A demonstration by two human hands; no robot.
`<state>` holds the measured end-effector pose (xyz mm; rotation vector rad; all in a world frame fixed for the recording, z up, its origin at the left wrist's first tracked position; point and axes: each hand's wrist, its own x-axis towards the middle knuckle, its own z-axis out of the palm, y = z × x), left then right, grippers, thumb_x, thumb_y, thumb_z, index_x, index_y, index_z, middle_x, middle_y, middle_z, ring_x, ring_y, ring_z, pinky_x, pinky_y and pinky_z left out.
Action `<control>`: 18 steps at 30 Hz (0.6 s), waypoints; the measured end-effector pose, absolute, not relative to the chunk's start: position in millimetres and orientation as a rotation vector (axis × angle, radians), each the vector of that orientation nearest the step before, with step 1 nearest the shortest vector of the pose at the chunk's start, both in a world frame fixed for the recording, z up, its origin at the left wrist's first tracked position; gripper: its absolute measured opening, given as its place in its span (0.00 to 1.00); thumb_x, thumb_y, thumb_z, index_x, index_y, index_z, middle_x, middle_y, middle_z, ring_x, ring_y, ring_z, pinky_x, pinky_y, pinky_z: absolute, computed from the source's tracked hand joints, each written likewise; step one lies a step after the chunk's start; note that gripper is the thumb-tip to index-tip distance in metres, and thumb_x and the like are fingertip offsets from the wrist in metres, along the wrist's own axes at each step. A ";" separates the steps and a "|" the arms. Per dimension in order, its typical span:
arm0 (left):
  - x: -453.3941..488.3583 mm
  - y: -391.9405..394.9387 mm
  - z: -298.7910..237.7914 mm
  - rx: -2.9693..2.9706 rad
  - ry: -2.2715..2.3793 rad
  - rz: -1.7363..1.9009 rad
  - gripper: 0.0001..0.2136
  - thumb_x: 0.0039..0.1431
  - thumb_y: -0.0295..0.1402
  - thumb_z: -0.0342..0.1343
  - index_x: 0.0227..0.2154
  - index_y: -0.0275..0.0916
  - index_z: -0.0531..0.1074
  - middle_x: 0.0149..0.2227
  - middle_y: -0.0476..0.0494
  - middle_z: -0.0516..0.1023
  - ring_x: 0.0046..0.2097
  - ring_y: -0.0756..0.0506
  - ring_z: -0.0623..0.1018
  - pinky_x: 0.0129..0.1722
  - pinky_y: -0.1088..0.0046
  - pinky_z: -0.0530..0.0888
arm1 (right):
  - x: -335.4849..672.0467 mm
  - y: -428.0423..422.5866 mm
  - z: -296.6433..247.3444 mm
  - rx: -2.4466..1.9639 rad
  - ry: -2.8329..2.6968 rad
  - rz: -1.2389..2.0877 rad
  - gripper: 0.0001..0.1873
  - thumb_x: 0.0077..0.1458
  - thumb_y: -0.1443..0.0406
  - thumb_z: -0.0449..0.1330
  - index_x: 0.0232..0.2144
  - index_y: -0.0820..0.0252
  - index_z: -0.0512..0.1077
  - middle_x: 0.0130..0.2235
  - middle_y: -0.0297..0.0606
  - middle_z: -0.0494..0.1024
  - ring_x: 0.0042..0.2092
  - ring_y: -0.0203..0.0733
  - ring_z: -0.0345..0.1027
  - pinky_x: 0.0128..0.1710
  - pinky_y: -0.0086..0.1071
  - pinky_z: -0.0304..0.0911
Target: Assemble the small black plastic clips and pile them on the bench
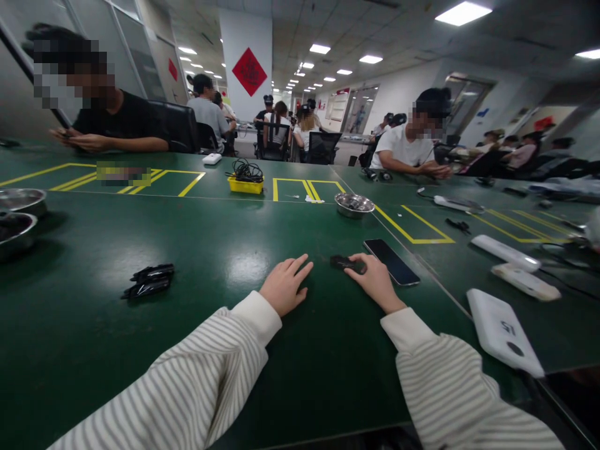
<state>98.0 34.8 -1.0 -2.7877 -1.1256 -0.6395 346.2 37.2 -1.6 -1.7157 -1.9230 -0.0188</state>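
Observation:
My right hand (375, 281) pinches a small dark object (338, 261) between thumb and fingers, just above or on the green table (210, 375). Part of that object is hidden by the fingers, and its kind cannot be made out. To its left, my left hand (287, 287) is held low over the tabletop with fingers apart and nothing in it. A dark-screened smartphone (392, 262) lies just beyond my right hand. Farther left, two glossy black narrow pieces (149, 281) rest side by side.
A metal bowl (354, 205) with dark items and a yellow tray (246, 184) of black cable stand farther back. More metal bowls (16, 234) sit at left. White power banks (506, 331) lie at right, some with cables. People (412, 144) sit across the table.

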 end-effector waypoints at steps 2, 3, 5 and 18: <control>63.8 28.9 -1.2 -2.712 -1.190 -0.627 0.22 0.51 0.32 0.49 0.51 0.35 0.59 0.55 0.36 0.58 0.52 0.40 0.62 0.51 0.61 0.61 | 353.6 42.7 -1.9 -1.793 -1.841 -0.094 0.13 0.42 0.60 0.58 0.32 0.61 0.69 0.32 0.40 0.71 0.31 0.41 0.65 0.32 0.35 0.61; 43.1 26.4 -1.3 -2.650 -1.250 -0.606 0.22 0.51 0.33 0.49 0.50 0.34 0.60 0.54 0.35 0.59 0.53 0.39 0.62 0.52 0.59 0.59 | 356.7 45.4 -1.9 -1.827 -1.799 -0.116 0.14 0.42 0.59 0.58 0.32 0.61 0.70 0.32 0.41 0.71 0.33 0.43 0.65 0.32 0.35 0.60; -3.2 21.9 -0.9 -2.474 -1.406 -0.601 0.21 0.51 0.36 0.49 0.48 0.33 0.62 0.53 0.33 0.61 0.53 0.36 0.61 0.52 0.54 0.58 | 361.7 50.4 -2.1 -1.882 -1.729 -0.140 0.14 0.42 0.59 0.58 0.31 0.62 0.70 0.31 0.42 0.71 0.34 0.44 0.64 0.33 0.35 0.59; -108.8 10.1 11.5 -2.185 -1.845 -0.321 0.20 0.55 0.43 0.41 0.41 0.34 0.69 0.43 0.37 0.72 0.44 0.38 0.71 0.43 0.60 0.68 | 339.5 53.0 -1.2 -1.701 -1.831 -0.351 0.16 0.48 0.59 0.53 0.38 0.64 0.66 0.40 0.46 0.70 0.44 0.49 0.57 0.43 0.40 0.56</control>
